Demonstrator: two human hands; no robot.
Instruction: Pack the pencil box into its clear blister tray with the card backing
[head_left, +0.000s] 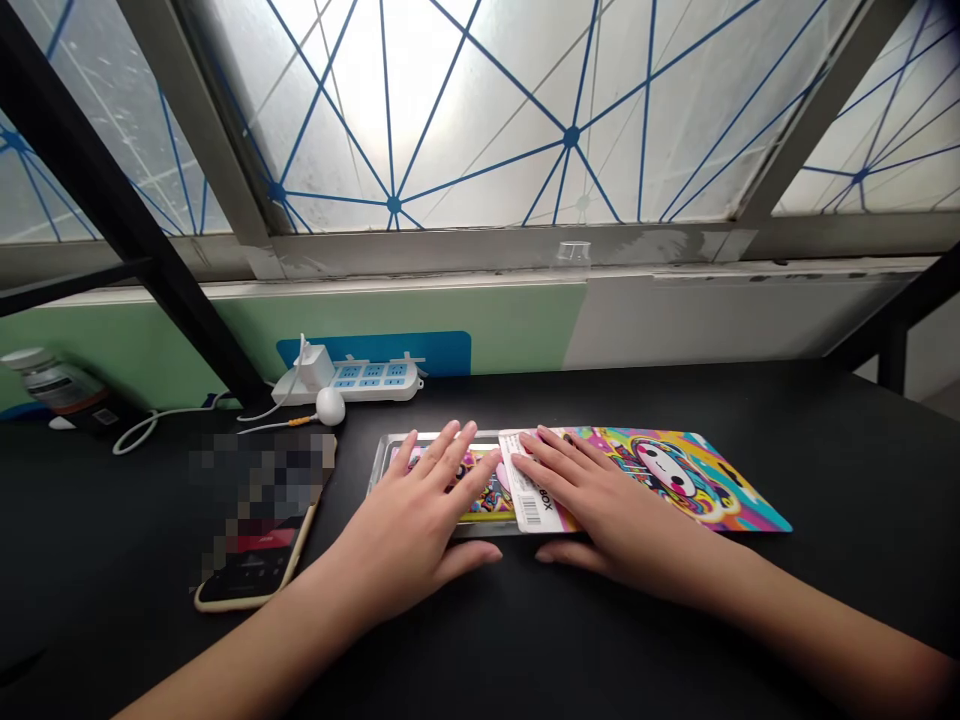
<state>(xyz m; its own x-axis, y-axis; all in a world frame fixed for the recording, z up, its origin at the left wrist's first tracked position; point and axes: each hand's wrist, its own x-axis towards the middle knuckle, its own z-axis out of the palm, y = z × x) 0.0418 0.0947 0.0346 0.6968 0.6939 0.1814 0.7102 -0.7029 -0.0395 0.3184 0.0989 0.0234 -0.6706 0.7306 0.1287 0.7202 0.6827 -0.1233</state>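
Note:
On the black table lies a clear plastic tray with a colourful printed item inside it. My left hand rests flat over this tray, fingers spread, covering much of its contents. To its right lies a bright printed card with a cartoon character. A white strip with a barcode marks the card's left end, which overlaps the tray's right part. My right hand lies palm down on the card, fingers stretched out. Neither hand is wrapped round anything.
A phone in a pale case lies left of the tray. Behind it stand a white power strip with a plug and a small white round lamp on a cable. A bottle is at far left. Black frame bars rise beside the window.

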